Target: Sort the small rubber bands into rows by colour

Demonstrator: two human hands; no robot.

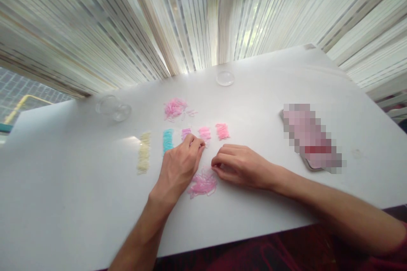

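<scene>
My left hand [183,159] is closed in a pinch just below the light pink row [205,133], partly covering the purple row [186,133]. My right hand [240,165] is pinched at the right edge of a loose pink-purple pile [203,184]. What either hand's fingertips hold is too small to make out. Left of my left hand lie a turquoise row [167,140] and a longer yellow row [144,152] of thin strips. A coral row [222,131] is at the right end. Behind the rows sits another loose pink pile [174,109].
Clear round containers or lids [108,105] stand at the back left of the white table [79,186]. Another clear round dish [225,78] is near the back edge. A blurred-out pink phone-like object [308,135] lies at the right. Striped string curtains [197,17] hang behind.
</scene>
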